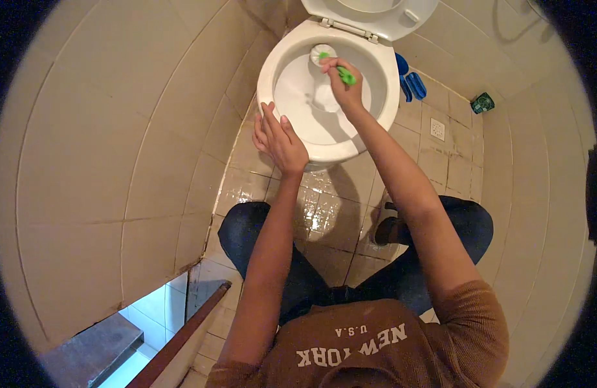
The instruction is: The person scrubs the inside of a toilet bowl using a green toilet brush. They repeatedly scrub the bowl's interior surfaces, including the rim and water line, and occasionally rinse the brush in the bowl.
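Note:
A white toilet bowl [267, 84] stands in front of me with its lid and seat [382, 24] raised at the back. My right hand [345, 84] is closed around the green handle of a toilet brush [323, 53]. The white round head of the brush is inside the bowl, against the inner wall at the far left. My left hand [282, 139] rests on the near left part of the rim, fingers spread and holding nothing. Part of the brush handle is hidden by my right fingers.
Blue slippers [411, 85] lie on the floor right of the bowl. A dark green container [482, 103] stands by the right wall, and a square floor drain [437, 129] sits nearer. Tiled walls rise close on both sides. The floor tiles [324, 210] look wet.

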The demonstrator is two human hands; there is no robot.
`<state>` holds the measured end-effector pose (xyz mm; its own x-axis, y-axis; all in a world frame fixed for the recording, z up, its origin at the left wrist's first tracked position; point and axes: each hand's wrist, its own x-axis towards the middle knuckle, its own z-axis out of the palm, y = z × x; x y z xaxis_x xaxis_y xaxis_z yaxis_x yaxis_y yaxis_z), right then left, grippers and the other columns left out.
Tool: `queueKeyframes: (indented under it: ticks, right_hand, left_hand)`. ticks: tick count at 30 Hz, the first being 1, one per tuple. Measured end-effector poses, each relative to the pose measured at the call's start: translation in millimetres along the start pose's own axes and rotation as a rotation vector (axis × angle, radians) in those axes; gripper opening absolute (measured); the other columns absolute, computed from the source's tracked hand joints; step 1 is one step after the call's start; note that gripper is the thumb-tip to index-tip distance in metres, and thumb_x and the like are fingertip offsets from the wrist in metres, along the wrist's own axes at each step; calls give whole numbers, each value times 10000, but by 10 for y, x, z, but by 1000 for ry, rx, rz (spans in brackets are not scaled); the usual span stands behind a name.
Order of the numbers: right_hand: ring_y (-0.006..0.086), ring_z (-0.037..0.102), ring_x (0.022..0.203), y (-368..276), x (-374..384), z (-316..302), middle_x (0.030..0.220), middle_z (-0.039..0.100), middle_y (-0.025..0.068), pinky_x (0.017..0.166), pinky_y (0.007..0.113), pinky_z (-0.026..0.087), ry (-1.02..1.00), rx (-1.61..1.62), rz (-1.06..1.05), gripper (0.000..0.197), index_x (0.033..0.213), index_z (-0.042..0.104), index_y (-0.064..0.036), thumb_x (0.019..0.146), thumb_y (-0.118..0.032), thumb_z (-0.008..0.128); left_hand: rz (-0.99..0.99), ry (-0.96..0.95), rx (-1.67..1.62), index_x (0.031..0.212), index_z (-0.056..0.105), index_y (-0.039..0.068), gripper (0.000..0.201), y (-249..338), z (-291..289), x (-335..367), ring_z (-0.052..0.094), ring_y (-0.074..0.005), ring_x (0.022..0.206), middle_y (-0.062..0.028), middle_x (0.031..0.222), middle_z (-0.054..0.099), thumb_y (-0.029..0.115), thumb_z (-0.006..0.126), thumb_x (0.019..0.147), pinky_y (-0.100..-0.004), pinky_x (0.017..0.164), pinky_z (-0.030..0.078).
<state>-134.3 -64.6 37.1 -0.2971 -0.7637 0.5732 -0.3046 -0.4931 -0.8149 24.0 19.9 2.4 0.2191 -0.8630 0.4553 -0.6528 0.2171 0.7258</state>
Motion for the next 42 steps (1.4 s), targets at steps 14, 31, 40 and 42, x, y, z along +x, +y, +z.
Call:
queueKeyframes:
  ticks: [14,31,40,42]
  right_hand:
    - [306,633,861,-784,446,-1427,849,638,189,876,396,494,-959,531,661,161,698,574,-15,723,-150,490]
    - [384,609,759,-262,252,-891,753,619,175,717,460,498,-854,-854,-325,108,715,630,-49,644,-130,635]
    - [74,429,463,-1310,551,-1048,538,513,-5,450,222,323,-878,-239,577,133,587,551,-65,683,-154,572]
    - [89,376,465,-1081,696,-1214,540,467,-2,432,228,282,-830,-41,603,162,569,484,-97,711,-171,498]
  left_hand:
    - [37,22,-8,1485,230,33,537,-24,17,-4,315,-339,1323,-88,1411,474,265,343,1014,-499,1106,132]
    - [0,-26,-22,1482,233,18,545,53,-11,10,296,-339,1342,-72,1423,454,250,369,1008,-505,1105,166]
    - [-12,1,-14,1491,234,49,538,-7,4,-7,299,-324,1338,-50,1424,460,287,341,1020,-505,1105,158]
    - [-14,-16,-37,1494,219,44,551,24,21,-2,292,-339,1335,-49,1430,450,262,361,1009,-507,1108,149]
